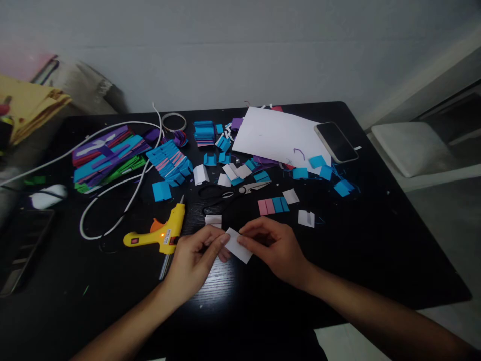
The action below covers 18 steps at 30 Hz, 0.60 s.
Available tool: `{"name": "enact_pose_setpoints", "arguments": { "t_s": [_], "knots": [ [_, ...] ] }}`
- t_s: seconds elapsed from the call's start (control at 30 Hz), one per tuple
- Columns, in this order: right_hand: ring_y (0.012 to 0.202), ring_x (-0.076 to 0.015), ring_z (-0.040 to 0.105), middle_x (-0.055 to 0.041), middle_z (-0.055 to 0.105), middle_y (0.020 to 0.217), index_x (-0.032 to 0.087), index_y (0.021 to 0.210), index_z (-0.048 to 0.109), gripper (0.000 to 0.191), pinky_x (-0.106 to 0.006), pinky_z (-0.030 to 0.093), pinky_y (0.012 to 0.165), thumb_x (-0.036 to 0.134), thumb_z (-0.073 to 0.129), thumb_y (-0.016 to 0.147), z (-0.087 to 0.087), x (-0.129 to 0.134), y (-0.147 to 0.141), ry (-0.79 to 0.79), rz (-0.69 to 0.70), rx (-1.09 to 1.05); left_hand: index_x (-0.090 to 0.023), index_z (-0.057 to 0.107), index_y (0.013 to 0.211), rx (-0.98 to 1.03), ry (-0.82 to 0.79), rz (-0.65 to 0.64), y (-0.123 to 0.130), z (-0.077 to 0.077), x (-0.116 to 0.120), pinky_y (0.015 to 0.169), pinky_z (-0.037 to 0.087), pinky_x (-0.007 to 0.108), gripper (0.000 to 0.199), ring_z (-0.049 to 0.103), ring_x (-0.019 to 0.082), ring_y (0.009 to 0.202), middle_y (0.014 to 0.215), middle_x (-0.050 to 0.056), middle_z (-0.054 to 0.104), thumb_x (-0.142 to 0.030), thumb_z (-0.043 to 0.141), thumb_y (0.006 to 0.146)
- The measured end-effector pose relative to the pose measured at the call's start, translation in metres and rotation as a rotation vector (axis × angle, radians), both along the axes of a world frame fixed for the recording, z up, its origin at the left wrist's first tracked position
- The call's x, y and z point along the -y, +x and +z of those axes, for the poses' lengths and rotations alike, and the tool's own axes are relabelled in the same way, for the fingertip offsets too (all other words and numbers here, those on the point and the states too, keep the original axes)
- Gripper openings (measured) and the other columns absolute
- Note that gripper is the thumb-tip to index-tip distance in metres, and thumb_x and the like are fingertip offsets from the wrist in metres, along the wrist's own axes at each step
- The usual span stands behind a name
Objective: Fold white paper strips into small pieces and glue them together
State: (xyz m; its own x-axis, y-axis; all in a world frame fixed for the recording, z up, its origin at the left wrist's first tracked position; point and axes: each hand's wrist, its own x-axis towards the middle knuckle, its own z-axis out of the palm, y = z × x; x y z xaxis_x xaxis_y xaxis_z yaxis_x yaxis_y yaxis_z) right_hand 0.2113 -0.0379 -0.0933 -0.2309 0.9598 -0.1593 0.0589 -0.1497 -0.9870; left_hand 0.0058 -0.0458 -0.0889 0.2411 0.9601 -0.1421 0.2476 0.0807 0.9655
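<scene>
A small white paper piece [238,246] is held between my two hands above the front middle of the table. My left hand [197,255] pinches its left corner between thumb and fingers. On the upper right edge, my right hand [278,248] grips the same piece. Just left of my left hand lies a yellow glue gun [171,228] with its orange light on and its nozzle pointing away. A folded white piece [213,219] rests just beyond my left fingers. Black-handled scissors [253,187] lie behind my hands.
Bundled coloured strips [108,153], a white cable [81,220] and a tape ring [174,115] are at the left. Blue folded pieces [171,160] and pink-and-blue pieces [273,205] lie mid-table. White sheets [274,133] and a phone [336,142] are at the back right.
</scene>
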Motion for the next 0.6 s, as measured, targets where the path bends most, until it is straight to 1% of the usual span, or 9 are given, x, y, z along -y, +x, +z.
{"name": "enact_pose_setpoints", "arguments": {
  "t_s": [0.17, 0.23, 0.27, 0.33, 0.4, 0.47, 0.53, 0.6],
  "knots": [
    [0.076, -0.0155, 0.076, -0.0004, 0.079, 0.083, 0.023, 0.097, 0.073, 0.014, -0.025, 0.057, 0.066, 0.03, 0.079, 0.087, 0.001, 0.0, -0.001, 0.034, -0.01, 0.015, -0.017, 0.072, 0.088, 0.038, -0.022, 0.046, -0.001, 0.001, -0.001, 0.064, 0.058, 0.022, 0.021, 0.072, 0.014, 0.064, 0.068, 0.001, 0.075, -0.033, 0.065, 0.098],
    [0.074, -0.0156, 0.075, -0.0007, 0.079, 0.082, 0.022, 0.103, 0.072, 0.017, -0.025, 0.056, 0.065, 0.028, 0.077, 0.088, 0.003, 0.0, -0.001, 0.03, 0.001, 0.029, -0.017, 0.072, 0.089, 0.038, -0.014, 0.05, -0.001, 0.001, -0.001, 0.064, 0.057, 0.022, 0.019, 0.072, 0.014, 0.064, 0.068, 0.001, 0.075, -0.032, 0.065, 0.098],
    [0.074, -0.0154, 0.075, -0.0009, 0.079, 0.082, 0.022, 0.106, 0.071, 0.02, -0.025, 0.056, 0.066, 0.028, 0.076, 0.088, 0.004, -0.001, -0.001, 0.025, 0.02, 0.034, -0.017, 0.072, 0.089, 0.031, -0.004, 0.039, -0.001, 0.001, -0.002, 0.064, 0.056, 0.022, 0.019, 0.071, 0.013, 0.064, 0.068, 0.0, 0.074, -0.031, 0.064, 0.098],
    [0.075, -0.0153, 0.074, -0.0021, 0.078, 0.085, 0.02, 0.108, 0.071, 0.021, -0.025, 0.057, 0.068, 0.027, 0.074, 0.089, 0.006, -0.001, 0.0, 0.011, 0.079, 0.041, -0.017, 0.072, 0.09, 0.002, 0.023, -0.03, -0.002, 0.001, -0.002, 0.062, 0.054, 0.02, 0.018, 0.069, 0.012, 0.062, 0.067, 0.0, 0.072, -0.03, 0.063, 0.099],
    [0.075, -0.015, 0.072, -0.0029, 0.076, 0.085, 0.018, 0.1, 0.072, 0.014, -0.025, 0.056, 0.068, 0.028, 0.073, 0.089, 0.008, -0.002, 0.001, 0.009, 0.143, 0.056, -0.017, 0.073, 0.088, -0.041, 0.061, -0.127, -0.002, 0.0, -0.001, 0.059, 0.05, 0.02, 0.019, 0.065, 0.011, 0.061, 0.067, -0.001, 0.07, -0.029, 0.063, 0.099],
    [0.073, -0.0137, 0.069, -0.0022, 0.074, 0.081, 0.017, 0.09, 0.072, 0.01, -0.024, 0.054, 0.066, 0.027, 0.071, 0.089, 0.01, -0.003, 0.002, 0.018, 0.194, 0.077, -0.017, 0.072, 0.086, -0.084, 0.104, -0.193, -0.003, -0.001, -0.001, 0.057, 0.046, 0.02, 0.019, 0.062, 0.011, 0.06, 0.067, -0.001, 0.067, -0.029, 0.064, 0.098],
    [0.069, -0.0121, 0.065, -0.0006, 0.071, 0.077, 0.017, 0.086, 0.072, 0.008, -0.023, 0.051, 0.063, 0.024, 0.07, 0.089, 0.011, -0.005, 0.003, 0.025, 0.227, 0.085, -0.016, 0.072, 0.084, -0.112, 0.133, -0.207, -0.003, -0.001, 0.0, 0.057, 0.044, 0.021, 0.019, 0.059, 0.01, 0.06, 0.066, -0.001, 0.066, -0.028, 0.064, 0.097],
    [0.068, -0.0114, 0.063, 0.0003, 0.069, 0.076, 0.017, 0.085, 0.072, 0.007, -0.022, 0.05, 0.062, 0.023, 0.07, 0.088, 0.011, -0.007, 0.004, 0.008, 0.243, 0.071, -0.017, 0.072, 0.085, -0.12, 0.147, -0.198, -0.003, -0.002, -0.001, 0.059, 0.045, 0.021, 0.017, 0.06, 0.011, 0.062, 0.068, 0.0, 0.066, -0.026, 0.064, 0.096]
  ]
}}
